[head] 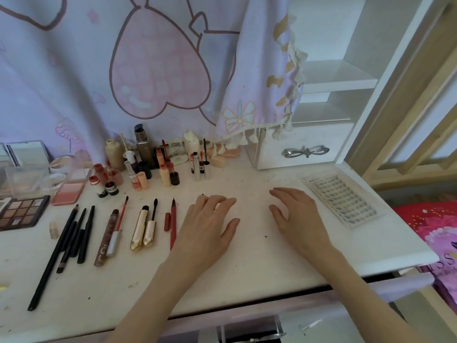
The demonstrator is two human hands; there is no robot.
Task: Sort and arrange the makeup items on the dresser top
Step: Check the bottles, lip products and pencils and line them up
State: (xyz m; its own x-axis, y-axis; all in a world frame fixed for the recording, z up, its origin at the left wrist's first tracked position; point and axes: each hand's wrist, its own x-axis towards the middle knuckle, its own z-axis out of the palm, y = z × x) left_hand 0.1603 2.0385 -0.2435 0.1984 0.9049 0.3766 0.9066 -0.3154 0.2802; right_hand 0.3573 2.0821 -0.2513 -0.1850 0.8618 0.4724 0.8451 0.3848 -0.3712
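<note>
Both hands lie palm-down on the white dresser top. My left hand rests at the middle with relaxed fingers; a small dark tip shows just past its fingertips. My right hand rests apart to its right and holds nothing. Left of my left hand lie a red liner pen, gold mascara tubes, a brown gloss tube and several black pencils. An eyeshadow palette and a pink blush sit at far left. A clear lash tray lies to the right.
Bottles, lipsticks and small tubes stand along the back under a pink patterned cloth. A small white drawer unit with a silver bow handle and shelves stands back right. A drawer is open below the front edge.
</note>
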